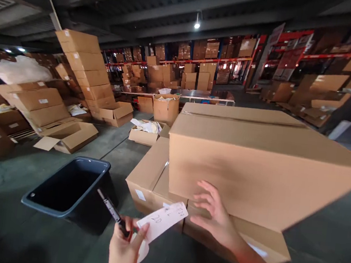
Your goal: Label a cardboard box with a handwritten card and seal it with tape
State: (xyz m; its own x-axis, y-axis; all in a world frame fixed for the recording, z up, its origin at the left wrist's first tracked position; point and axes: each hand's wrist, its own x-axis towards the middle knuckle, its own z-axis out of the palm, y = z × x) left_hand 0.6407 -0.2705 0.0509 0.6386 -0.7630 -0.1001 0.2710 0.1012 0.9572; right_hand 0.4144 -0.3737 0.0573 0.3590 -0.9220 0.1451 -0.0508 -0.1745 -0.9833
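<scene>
My left hand (128, 243) is closed around a black marker pen (112, 211) and a white paper label (163, 219). The label carries handwritten marks, among them "20", and its near end is pinched under my thumb. A second pale piece of paper (140, 249) shows below that thumb. To the right, my right hand (212, 213) is raised with its fingers apart and nothing in them. It is in front of a large closed cardboard box (253, 175), which rests on top of other cardboard boxes (147, 179). Whether the fingers touch the box I cannot tell.
A dark open plastic bin (69, 212) stands on the floor at left. Behind it are an open carton (69, 137), a tall stack of boxes (90, 70) and a carton of papers (144, 136). Red racks (235, 60) with boxes line the back.
</scene>
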